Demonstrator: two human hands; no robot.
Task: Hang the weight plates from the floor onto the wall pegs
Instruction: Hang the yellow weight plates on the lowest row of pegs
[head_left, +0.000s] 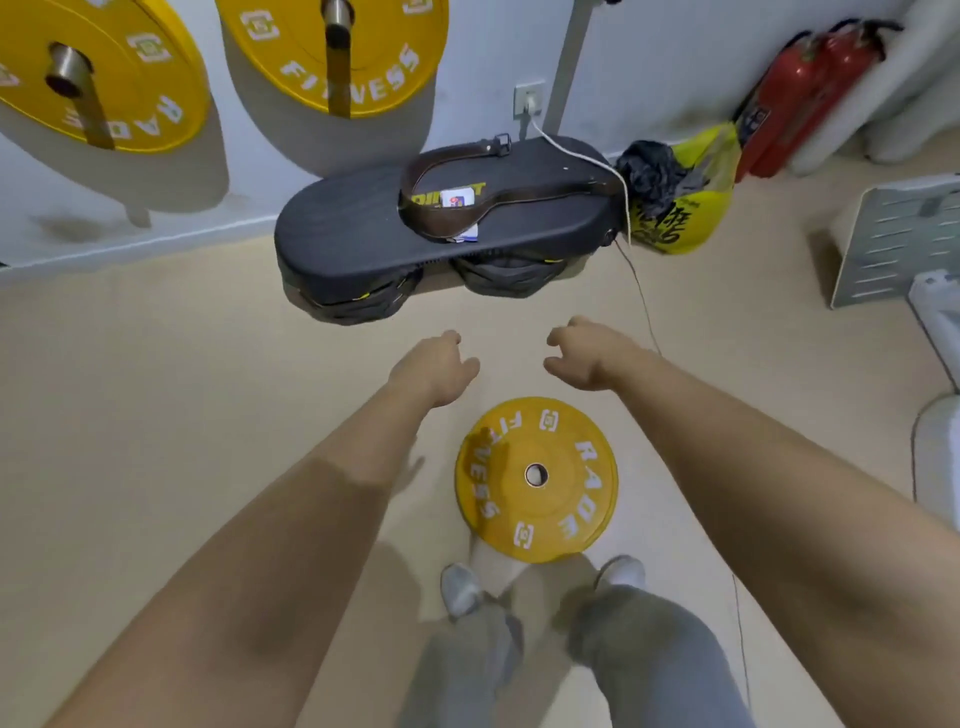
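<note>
- On the floor (156, 364), one yellow weight plate (536, 479) lies flat by the feet.
- Above it, left hand (434, 370) and right hand (587, 356) hover empty, fingers loosely spread.
- Two plates (332, 52) hang on wall pegs (337, 21).

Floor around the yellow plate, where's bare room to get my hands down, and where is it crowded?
Bare floor lies left of the yellow plate and between it and the black bench, under the left hand and right hand. It is tight at the plate's near rim by the shoes, and a thin cable runs right.
</note>
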